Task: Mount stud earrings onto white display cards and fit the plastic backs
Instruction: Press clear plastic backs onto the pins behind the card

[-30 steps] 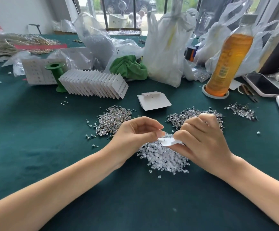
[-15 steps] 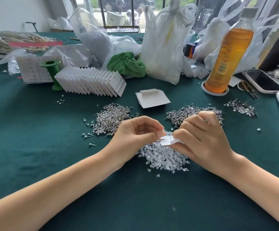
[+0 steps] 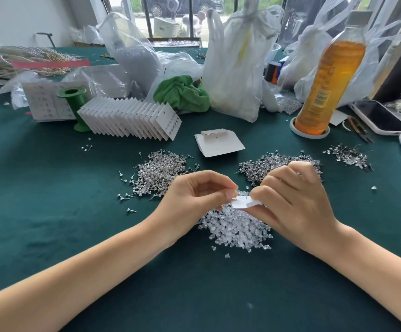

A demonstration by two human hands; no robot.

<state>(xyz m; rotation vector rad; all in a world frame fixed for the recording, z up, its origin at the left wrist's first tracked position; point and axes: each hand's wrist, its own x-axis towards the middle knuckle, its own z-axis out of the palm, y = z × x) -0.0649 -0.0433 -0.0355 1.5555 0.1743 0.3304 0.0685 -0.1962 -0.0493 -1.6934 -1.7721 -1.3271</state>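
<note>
My right hand (image 3: pixel 295 207) grips a small white display card (image 3: pixel 243 202) above the heap of clear plastic backs (image 3: pixel 235 226). Thin earring posts stick up through the card. My left hand (image 3: pixel 194 200) pinches at the card's left edge with thumb and forefinger; whether a plastic back sits between them is hidden. Heaps of stud earrings lie to the left (image 3: pixel 158 171), behind my right hand (image 3: pixel 273 164) and at the far right (image 3: pixel 348 156). A row of filled cards (image 3: pixel 132 121) stands at the back left. A loose blank card (image 3: pixel 218 144) lies beyond my hands.
A green spool (image 3: pixel 74 104) stands beside the row of cards. A green cloth (image 3: pixel 182 94), plastic bags (image 3: pixel 237 63) and an orange drink bottle (image 3: pixel 328 80) line the back. Two phones (image 3: pixel 379 118) and small pliers (image 3: pixel 360 130) lie at the right. Stray studs dot the green cloth table (image 3: pixel 51 200).
The hands have stayed together over the plastic backs, shifting only slightly. The card is now tilted a bit more toward me, with the posts showing.
</note>
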